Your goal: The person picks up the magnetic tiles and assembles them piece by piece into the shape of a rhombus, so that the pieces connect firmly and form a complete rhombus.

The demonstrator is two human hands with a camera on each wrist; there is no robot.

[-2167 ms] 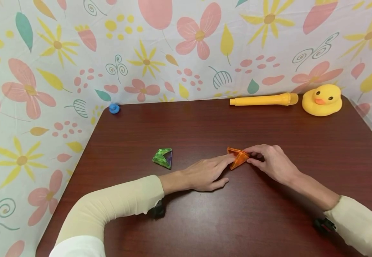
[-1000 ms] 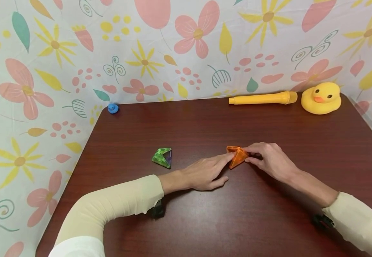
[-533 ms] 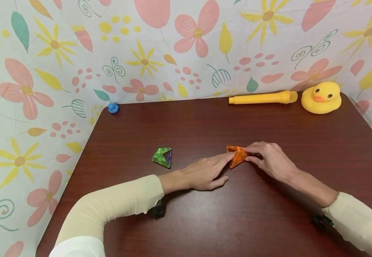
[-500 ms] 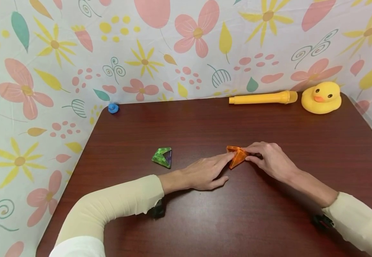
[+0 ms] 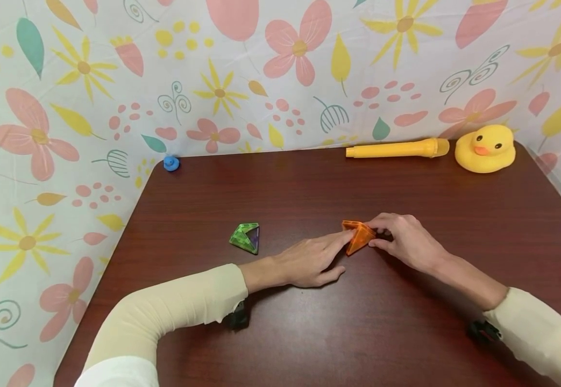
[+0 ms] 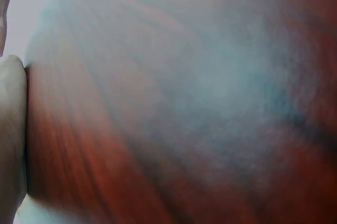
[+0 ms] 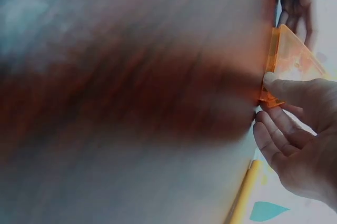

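Observation:
Two see-through orange triangular magnetic tiles stand joined on the table, one leaning up at an angle, between my hands in the head view. My left hand lies palm down with fingers stretched out, its fingertips touching the tiles' left side. From the right, my right hand pinches the orange tile's corner between thumb and fingers. In the right wrist view the thumb presses the orange tile near its lower corner. A similar green and purple tile shape sits apart on the left. The left wrist view shows no tiles.
At the back of the brown table lie a yellow toy microphone and a large yellow rubber duck. A small blue duck sits at the back left corner. A flower-patterned cloth rises behind the table.
Both hands stay at the orange tiles with hardly any movement. The right thumb has shifted very slightly to the left. The green and purple shape has not moved.

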